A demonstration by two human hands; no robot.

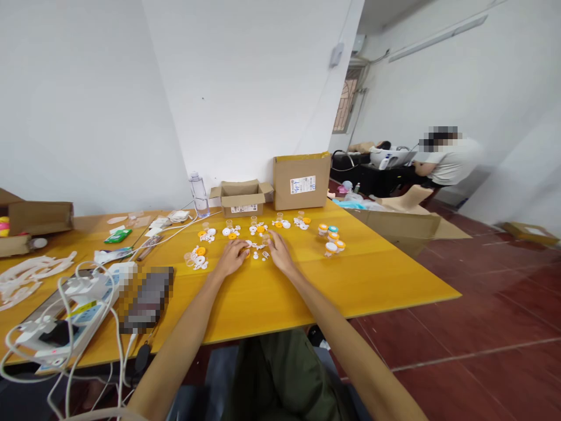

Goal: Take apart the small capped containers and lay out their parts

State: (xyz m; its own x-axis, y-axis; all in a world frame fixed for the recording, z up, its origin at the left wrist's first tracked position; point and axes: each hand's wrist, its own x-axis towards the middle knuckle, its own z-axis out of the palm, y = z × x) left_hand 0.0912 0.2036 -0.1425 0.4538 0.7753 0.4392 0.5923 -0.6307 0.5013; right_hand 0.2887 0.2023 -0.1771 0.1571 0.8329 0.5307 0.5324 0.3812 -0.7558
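Observation:
My left hand (233,258) rests low over the table with bent, parted fingers, its fingertips beside an orange part (248,254). Opposite it, my right hand (280,254) has its thumb and fingers at a small clear plastic cup (265,238), partly hidden by the fingers. Between the hands lie small white plastic parts (256,255). Similar groups of clear cups, white discs and orange rings sit in an arc around them, such as an orange ring (200,251) at the left. Several capped pieces (332,248) with orange, white and teal tops stand to the right.
An open cardboard box (242,204), a closed carton (302,182) and a clear bottle (199,196) line the wall. Left are a power strip (94,313) with tangled cables and a blurred phone (149,298). A person (456,161) sits at the far right beyond an open carton (394,228).

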